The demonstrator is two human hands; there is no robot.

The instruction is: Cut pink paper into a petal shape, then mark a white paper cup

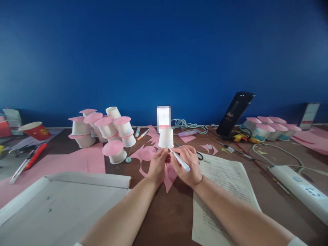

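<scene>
At the left, white cups (pixel 125 130) with pink discs (pixel 104 121) stand stacked, best kept clear of the elbow. The left hand (pixel 157 166) has its fingertips at the lower rim of a single white paper cup (pixel 166 138), upside down at centre; whether that grip is clamped on it, I cannot tell. Light, even steadying there should avoid denting the wall. The marker (pixel 181 161) points at that rim, clamped in the right hand's (pixel 189 163) grip; small finger strokes, wrist rested on the tabletop (pixel 164 218), would probably keep lines clean.
</scene>
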